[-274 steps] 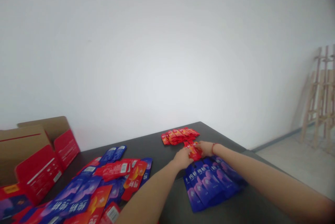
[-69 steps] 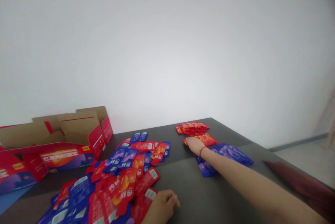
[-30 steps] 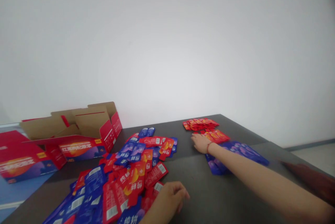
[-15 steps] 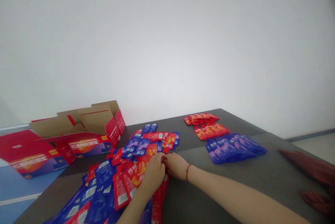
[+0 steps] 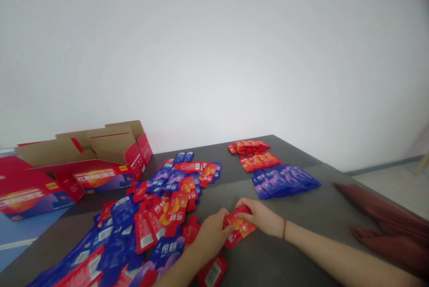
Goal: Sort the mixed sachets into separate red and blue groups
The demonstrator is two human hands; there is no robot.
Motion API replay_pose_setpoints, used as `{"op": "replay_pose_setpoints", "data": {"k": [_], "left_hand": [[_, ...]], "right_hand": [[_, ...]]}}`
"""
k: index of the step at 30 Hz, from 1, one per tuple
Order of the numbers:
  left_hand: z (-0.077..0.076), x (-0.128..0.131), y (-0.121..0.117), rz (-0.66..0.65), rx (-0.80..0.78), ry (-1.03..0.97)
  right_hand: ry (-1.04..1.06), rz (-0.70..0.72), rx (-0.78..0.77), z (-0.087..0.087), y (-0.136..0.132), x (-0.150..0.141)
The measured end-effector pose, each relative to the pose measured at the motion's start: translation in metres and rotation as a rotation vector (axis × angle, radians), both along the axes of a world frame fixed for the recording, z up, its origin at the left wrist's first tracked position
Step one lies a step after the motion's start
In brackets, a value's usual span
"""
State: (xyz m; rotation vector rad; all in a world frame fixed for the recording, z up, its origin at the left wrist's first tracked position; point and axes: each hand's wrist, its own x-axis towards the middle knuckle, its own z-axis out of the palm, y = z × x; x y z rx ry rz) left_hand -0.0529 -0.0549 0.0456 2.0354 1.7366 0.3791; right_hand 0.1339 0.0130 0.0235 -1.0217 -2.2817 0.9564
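Note:
Between my two hands is a red-orange pouch, tilted above the dark table. My left hand grips its left side with thumb and fingers. On the pouch's upper right, my right hand pinches the edge; a thin red band circles that wrist. To the left spreads a loose heap of red and blue pouches, partly hidden by my left arm. Beyond my right hand lies an overlapping row of blue pouches. Farther back are a row of red pouches and a thicker red stack.
Open red cardboard boxes with brown insides stand at the left, by the white wall. Dark reddish-brown material lies along the table's right edge. A blue surface shows at the lower left.
My right hand has left the row of red pouches and come back to my left hand. Both hands have lifted a red pouch from beside the heap and moved it right.

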Motion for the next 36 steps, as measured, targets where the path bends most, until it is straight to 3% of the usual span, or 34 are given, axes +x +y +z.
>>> {"op": "replay_pose_setpoints", "data": {"k": [3,5,9,13,19,24,28,32,36], "left_hand": [[-0.001,0.015,-0.016,0.032,0.154,0.233],[-0.006,0.021,-0.03,-0.032,0.238,0.326],[-0.029,0.02,-0.059,-0.205,0.124,0.324],[-0.037,0.011,-0.074,-0.219,0.079,0.339],[-0.015,0.015,-0.071,-0.112,0.154,0.361],[-0.013,0.027,-0.044,-0.05,0.237,0.393],[-0.006,0.026,-0.019,-0.075,0.173,0.331],[0.0,0.017,-0.006,-0.03,0.112,-0.057],[-0.009,0.014,-0.003,0.048,-0.063,-0.4]], "right_hand": [[-0.102,-0.04,0.291,0.0,-0.019,0.006],[-0.175,0.022,0.382,-0.002,-0.031,0.011],[-0.282,0.176,0.355,-0.012,-0.047,0.025],[-0.341,0.167,0.334,-0.016,-0.051,0.041],[-0.358,0.132,0.396,-0.009,-0.048,0.04],[-0.313,0.113,0.444,0.0,-0.036,0.024],[-0.11,0.1,0.286,0.005,-0.026,0.028],[0.173,-0.033,-0.039,0.001,-0.02,0.035],[0.418,0.007,-0.451,-0.008,-0.02,0.032]]}}
